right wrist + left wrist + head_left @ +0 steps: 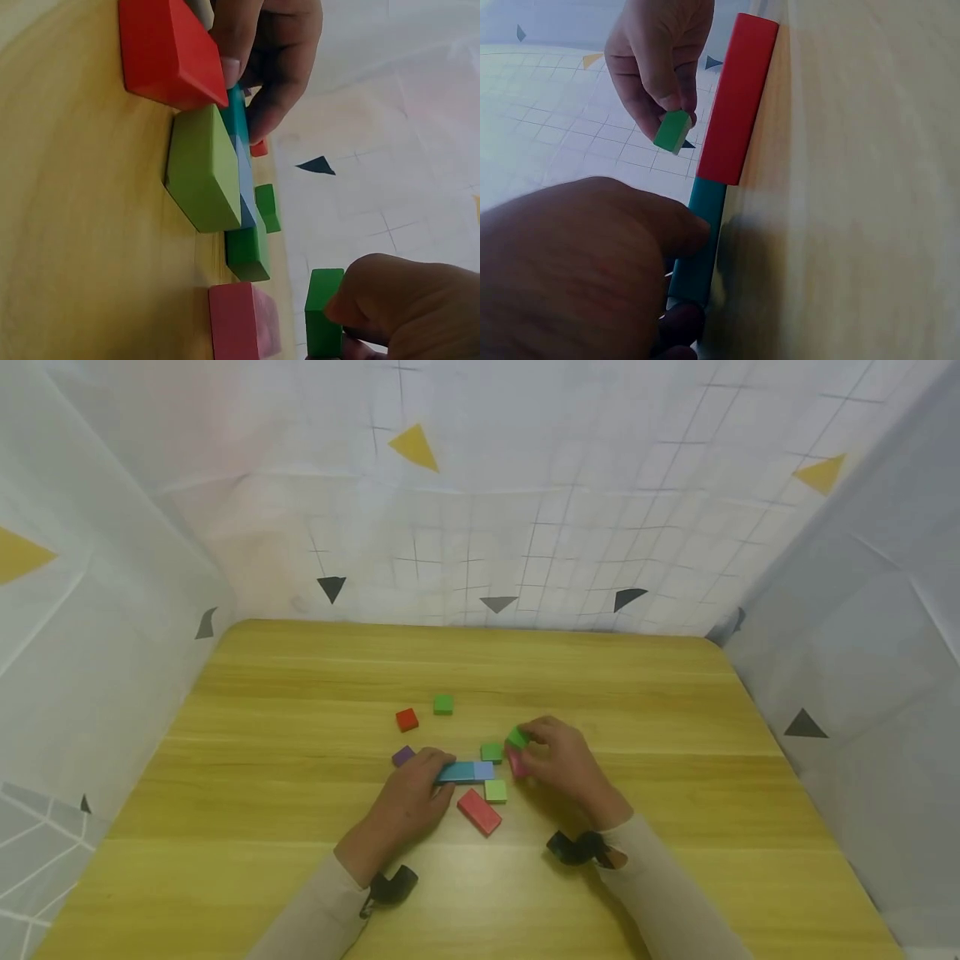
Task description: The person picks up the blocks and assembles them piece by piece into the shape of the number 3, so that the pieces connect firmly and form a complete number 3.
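Observation:
My left hand (408, 793) holds a teal block (456, 772) flat on the table, thumb on its near side. A light blue block (483, 770) sits end to end with it. Between the fingertips of my right hand (566, 764) a green block (517, 737) is pinched, raised off the table. Just below it lies a pink block (234, 322), partly hidden by that hand in the head view. A second green block (491, 752) stands behind the light blue one, and a light green block (495, 791) in front. The long red block (479, 812) lies slanted nearest me.
Farther back on the wooden table (262, 693) are a small red block (407, 720) and another green block (443, 704). A purple block (402, 756) lies beside my left hand, partly covered. White patterned cloth (495, 527) surrounds the table's back and sides.

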`<action>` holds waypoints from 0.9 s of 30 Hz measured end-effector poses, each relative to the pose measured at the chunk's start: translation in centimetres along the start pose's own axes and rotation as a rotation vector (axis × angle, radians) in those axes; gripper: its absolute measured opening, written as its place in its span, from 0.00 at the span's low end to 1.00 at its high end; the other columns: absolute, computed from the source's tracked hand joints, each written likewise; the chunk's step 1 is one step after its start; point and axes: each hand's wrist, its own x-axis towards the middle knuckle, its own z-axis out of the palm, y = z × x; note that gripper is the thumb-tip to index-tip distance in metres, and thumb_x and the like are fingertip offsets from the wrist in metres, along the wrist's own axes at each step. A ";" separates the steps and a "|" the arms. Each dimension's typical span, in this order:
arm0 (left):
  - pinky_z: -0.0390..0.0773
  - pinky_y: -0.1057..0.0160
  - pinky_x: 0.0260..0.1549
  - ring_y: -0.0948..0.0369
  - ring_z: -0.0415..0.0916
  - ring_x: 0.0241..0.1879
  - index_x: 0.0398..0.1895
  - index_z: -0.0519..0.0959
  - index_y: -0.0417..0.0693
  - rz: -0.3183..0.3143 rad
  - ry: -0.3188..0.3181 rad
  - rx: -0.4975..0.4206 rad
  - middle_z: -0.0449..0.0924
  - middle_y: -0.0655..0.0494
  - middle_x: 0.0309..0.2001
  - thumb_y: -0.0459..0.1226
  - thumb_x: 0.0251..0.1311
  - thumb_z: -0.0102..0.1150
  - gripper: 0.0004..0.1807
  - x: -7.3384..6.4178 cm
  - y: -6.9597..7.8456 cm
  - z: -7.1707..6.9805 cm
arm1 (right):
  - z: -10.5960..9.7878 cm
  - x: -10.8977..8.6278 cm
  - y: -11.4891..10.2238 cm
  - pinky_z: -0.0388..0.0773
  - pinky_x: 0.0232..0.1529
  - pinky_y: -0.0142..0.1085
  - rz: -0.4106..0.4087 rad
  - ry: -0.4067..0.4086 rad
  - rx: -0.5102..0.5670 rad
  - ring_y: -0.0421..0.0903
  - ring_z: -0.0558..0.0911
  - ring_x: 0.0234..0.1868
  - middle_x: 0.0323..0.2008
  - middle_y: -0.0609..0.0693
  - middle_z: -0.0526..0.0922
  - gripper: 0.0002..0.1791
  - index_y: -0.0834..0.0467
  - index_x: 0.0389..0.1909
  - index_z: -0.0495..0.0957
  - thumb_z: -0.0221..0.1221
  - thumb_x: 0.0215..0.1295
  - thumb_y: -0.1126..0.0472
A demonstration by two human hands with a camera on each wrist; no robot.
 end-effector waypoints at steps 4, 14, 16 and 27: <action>0.77 0.56 0.56 0.60 0.76 0.56 0.59 0.77 0.48 0.009 0.011 -0.002 0.78 0.59 0.54 0.40 0.66 0.60 0.19 0.0 -0.2 0.1 | 0.1 -0.4 0.0 0.83 0.47 0.45 -0.065 0.027 -0.019 0.50 0.83 0.47 0.47 0.52 0.84 0.19 0.59 0.50 0.83 0.70 0.58 0.58; 0.77 0.58 0.56 0.62 0.76 0.55 0.59 0.77 0.49 0.013 0.011 0.011 0.77 0.60 0.54 0.41 0.67 0.60 0.18 0.0 -0.4 0.3 | 0.3 -2.0 -0.8 0.83 0.46 0.42 -0.178 0.053 -0.081 0.46 0.83 0.46 0.45 0.49 0.85 0.18 0.57 0.48 0.84 0.71 0.57 0.58; 0.77 0.57 0.56 0.61 0.76 0.55 0.59 0.77 0.49 0.008 0.007 0.012 0.77 0.60 0.55 0.41 0.67 0.59 0.18 0.0 -0.3 0.2 | 0.3 -2.4 -1.0 0.83 0.46 0.42 -0.184 0.053 -0.090 0.47 0.83 0.45 0.45 0.50 0.85 0.17 0.58 0.48 0.85 0.71 0.56 0.60; 0.77 0.56 0.57 0.61 0.76 0.56 0.59 0.77 0.49 -0.004 -0.004 0.008 0.77 0.59 0.55 0.41 0.67 0.59 0.19 0.0 0.0 0.1 | 0.2 -4.1 -1.7 0.83 0.48 0.41 -0.178 0.005 -0.058 0.45 0.84 0.46 0.47 0.51 0.85 0.21 0.60 0.50 0.84 0.68 0.52 0.65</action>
